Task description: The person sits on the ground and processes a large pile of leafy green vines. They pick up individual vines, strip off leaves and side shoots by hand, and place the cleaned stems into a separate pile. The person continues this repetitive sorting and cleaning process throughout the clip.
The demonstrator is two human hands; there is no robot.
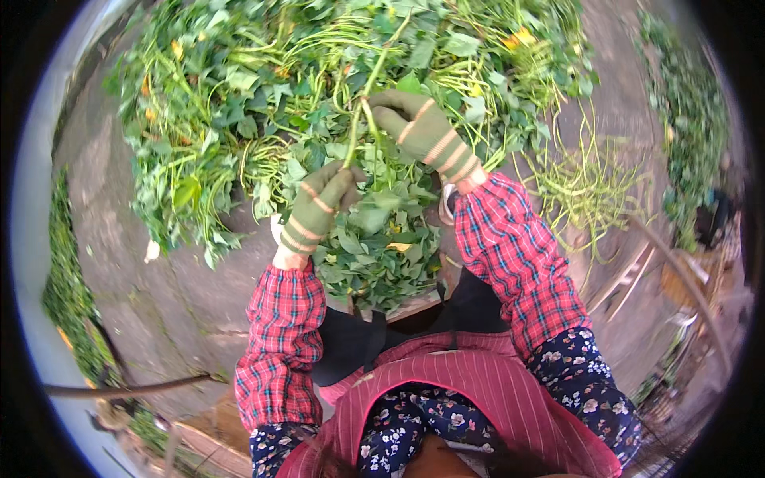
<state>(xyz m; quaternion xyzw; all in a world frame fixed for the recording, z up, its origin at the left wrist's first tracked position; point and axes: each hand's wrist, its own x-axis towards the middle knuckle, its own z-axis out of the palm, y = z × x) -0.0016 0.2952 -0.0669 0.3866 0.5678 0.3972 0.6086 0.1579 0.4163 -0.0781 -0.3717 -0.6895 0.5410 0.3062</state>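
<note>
My left hand [323,206], in an olive knit glove with pale stripes, pinches the lower end of a green vine stem [379,63]. The stem runs up and away over a heap of leafy vines [251,83], which look like sweet potato vines. My right hand [427,131], gloved alike, has its thumb and fingers at a joint of the stem, where a side stalk [370,122] branches downward. Below both hands, between my legs, lies a mound of green leaves [382,257]. My right fingertips are partly hidden behind the stem.
Stripped pale stalks [591,185] lie loose on the concrete floor [161,322] to the right. More greenery lines the far left [66,281] and far right [687,131]. A wooden piece [624,275] lies at right, and a brown curved rod [131,389] crosses the lower left.
</note>
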